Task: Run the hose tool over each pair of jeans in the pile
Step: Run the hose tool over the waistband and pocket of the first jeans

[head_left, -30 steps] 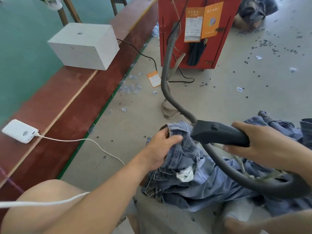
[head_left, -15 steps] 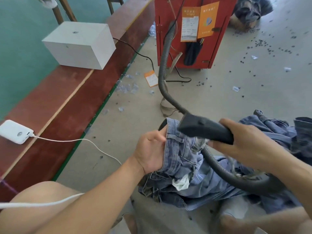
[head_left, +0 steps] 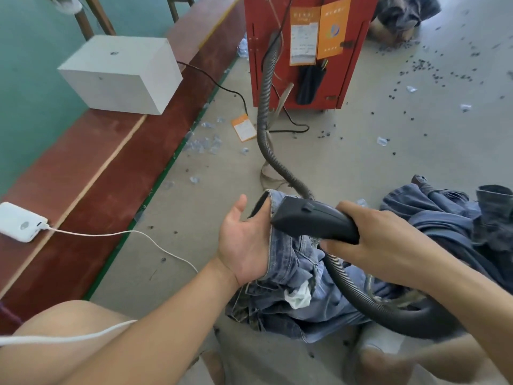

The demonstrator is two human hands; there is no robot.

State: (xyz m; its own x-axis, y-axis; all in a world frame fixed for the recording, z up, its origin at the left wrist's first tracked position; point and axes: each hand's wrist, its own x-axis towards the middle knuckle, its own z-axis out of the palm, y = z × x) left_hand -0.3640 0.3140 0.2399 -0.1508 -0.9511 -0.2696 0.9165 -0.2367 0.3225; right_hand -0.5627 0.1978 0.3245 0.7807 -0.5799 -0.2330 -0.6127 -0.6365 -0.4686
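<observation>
A pair of light blue jeans (head_left: pixel 288 262) lies bunched on the floor in front of me, its waistband lifted. My left hand (head_left: pixel 241 245) holds that waistband, palm up and thumb out; its fingers are tucked behind the denim and hidden. My right hand (head_left: pixel 383 240) grips the black nozzle (head_left: pixel 305 220) of the hose tool, whose tip sits against the raised waistband. The grey ribbed hose (head_left: pixel 266 112) runs from a red machine (head_left: pixel 277 37) and loops under my right forearm. Darker jeans (head_left: pixel 444 215) are piled to the right.
A red-brown bench (head_left: pixel 111 162) along the left carries a white box (head_left: pixel 119 76) and a white power bank (head_left: pixel 19 225) with its cable (head_left: pixel 125 233). Small dark bits and clear scraps litter the concrete floor (head_left: pixel 388 140). My knees are at the bottom edge.
My left hand has turned palm up and slid its fingers behind the waistband, lifting it. The nozzle has moved left onto the waistband.
</observation>
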